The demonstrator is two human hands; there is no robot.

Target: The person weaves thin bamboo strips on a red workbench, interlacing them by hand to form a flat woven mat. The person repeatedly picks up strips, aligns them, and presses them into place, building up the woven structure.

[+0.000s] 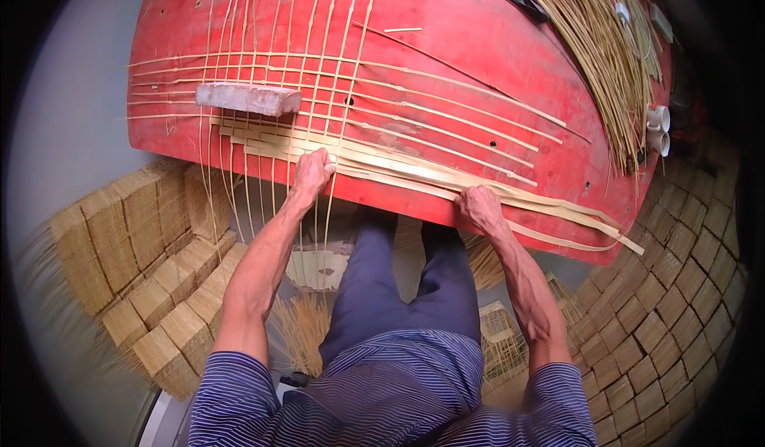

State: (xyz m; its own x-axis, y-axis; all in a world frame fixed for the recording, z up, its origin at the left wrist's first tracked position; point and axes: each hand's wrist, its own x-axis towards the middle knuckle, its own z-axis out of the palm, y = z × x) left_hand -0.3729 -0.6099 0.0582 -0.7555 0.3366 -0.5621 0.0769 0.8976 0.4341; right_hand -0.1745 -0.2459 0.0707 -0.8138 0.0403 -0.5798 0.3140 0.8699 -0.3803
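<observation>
Apparently weaving flat strips [398,163] through lattice [307,55] with left hand [314,170] and right hand [483,206] clenched on them; next, probably draw snug

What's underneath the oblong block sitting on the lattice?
Thin bamboo strips emerge around the edges of the oblong block, with the red board showing between them. Directly beneath, the block hides how strips cross and what its underside touches.
</observation>
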